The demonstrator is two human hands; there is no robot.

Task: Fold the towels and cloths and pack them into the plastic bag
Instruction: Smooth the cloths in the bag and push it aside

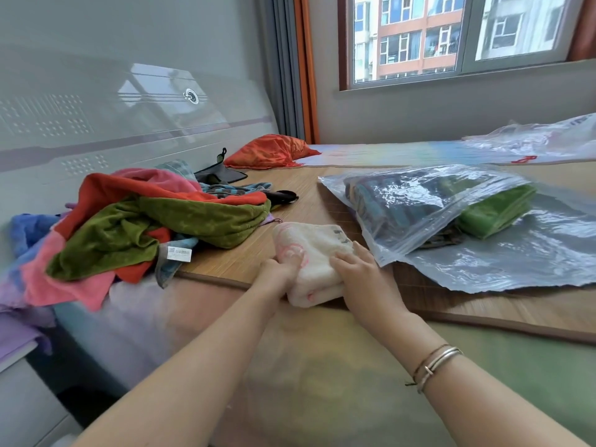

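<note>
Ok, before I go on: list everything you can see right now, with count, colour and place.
folded towel: one, cream with pink print, near mat edge, under both hands
loose cloth pile: one heap, red, green, pink, blue, left
plastic bag: one, clear, right, holding folded cloths
green folded towel: one, at the bag's mouth
second plastic bag: one, clear, far right
orange cloth: one, far by the curtain
bamboo mat: one, tan, under everything
left hand: grips the towel's left edge
right hand: rests flat on the towel
</note>
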